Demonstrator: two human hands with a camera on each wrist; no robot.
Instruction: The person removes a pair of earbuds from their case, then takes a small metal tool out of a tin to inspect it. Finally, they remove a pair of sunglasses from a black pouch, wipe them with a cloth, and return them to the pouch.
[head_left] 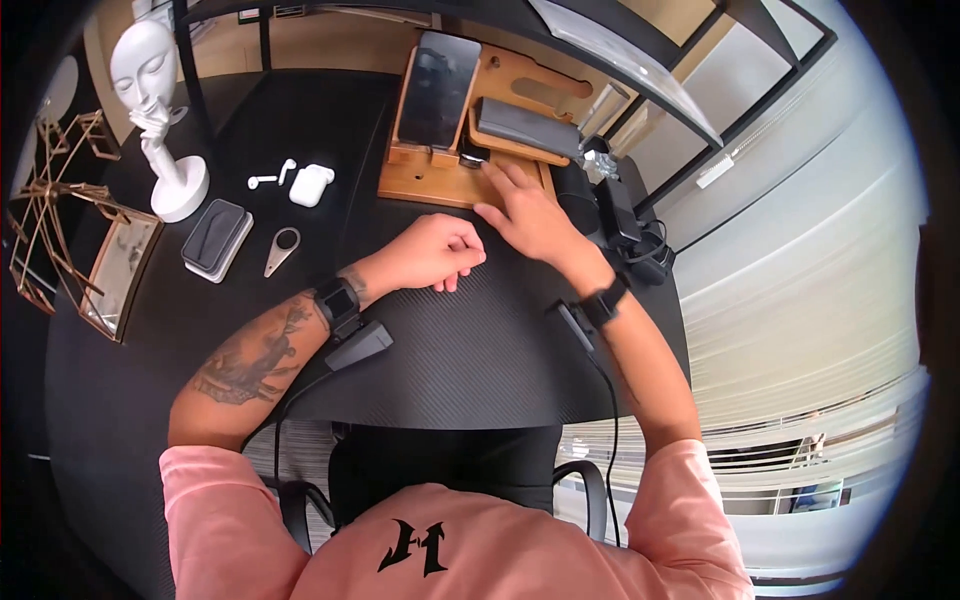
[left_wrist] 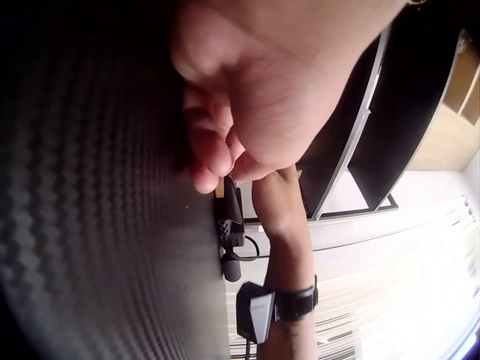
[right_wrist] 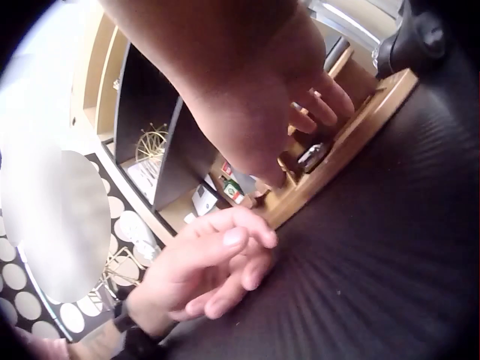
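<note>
A wooden desk organizer [head_left: 425, 185] stands at the back of the black desk, with a phone [head_left: 438, 90] propped upright and a dark grey oblong case [head_left: 525, 126] on its ledge. My right hand [head_left: 532, 218] reaches over its front tray with fingers extended and nothing gripped. Close to those fingertips, a small dark and silver object [right_wrist: 312, 157] lies in the tray. My left hand [head_left: 428, 252] hovers low over the desk in front of the organizer. Its fingers are loosely curled, and the right wrist view shows nothing held in them.
On the left lie white earbuds [head_left: 287, 170], their case [head_left: 312, 185], a grey-topped box [head_left: 217, 238] and a grey teardrop-shaped piece [head_left: 282, 250]. A white face sculpture [head_left: 180, 190] and a gold wire-frame ornament [head_left: 125, 265] stand farther left. Black devices [head_left: 640, 235] sit right of the organizer.
</note>
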